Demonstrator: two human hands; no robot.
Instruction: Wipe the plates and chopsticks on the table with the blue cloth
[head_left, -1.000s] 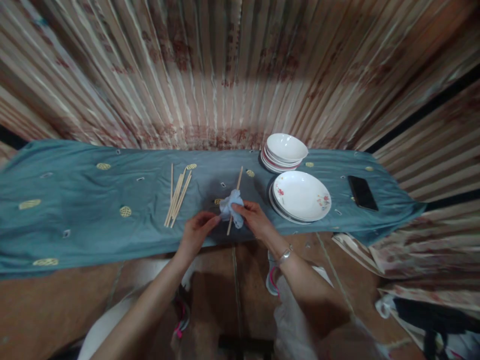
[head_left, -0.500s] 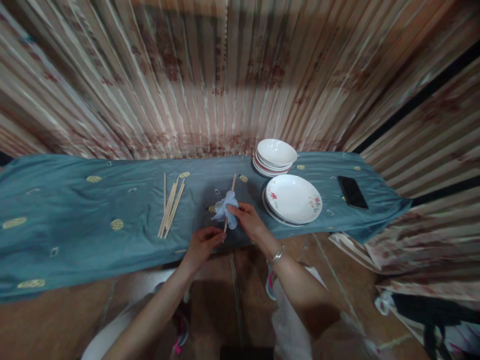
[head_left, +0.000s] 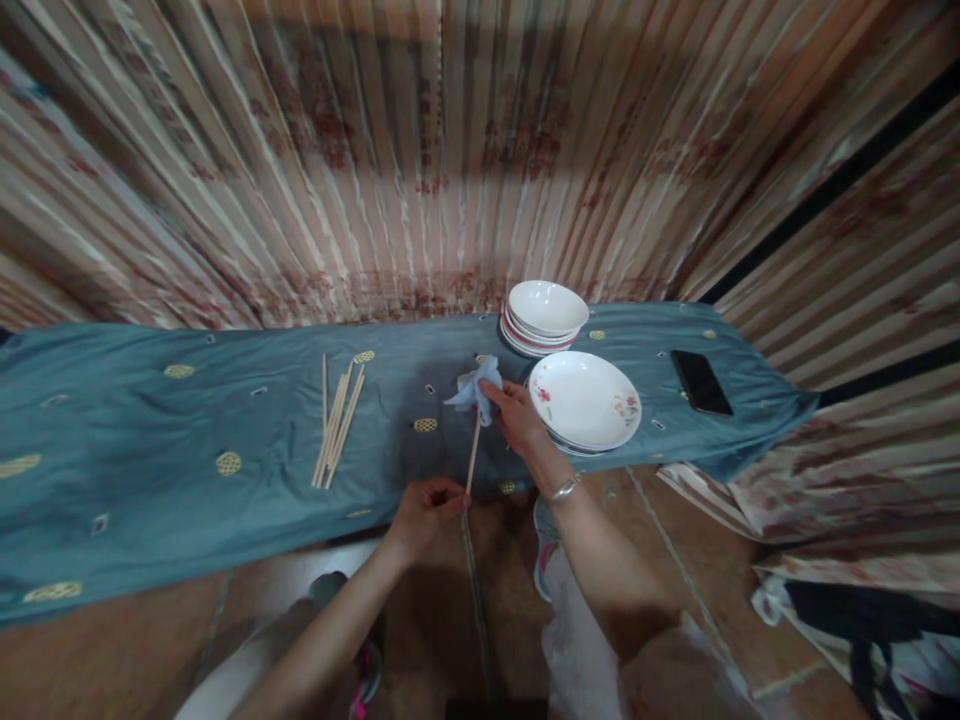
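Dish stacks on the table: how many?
2. A bowl stack at the back, near the curtain; a plate stack nearer the person, beside the right hand. Lower pieces in each are partly hidden, so I can't count individual dishes.

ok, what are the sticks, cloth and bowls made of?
Sticks: likely wood or bamboo, unvarnished-looking; pale tan, no visible shine.
Cloth: soft fabric or perhaps paper, matte; crumpled folds, fibre unclear.
Bowls: probably glazed ceramic, glossy; white with bright highlights, though melamine could look similar.
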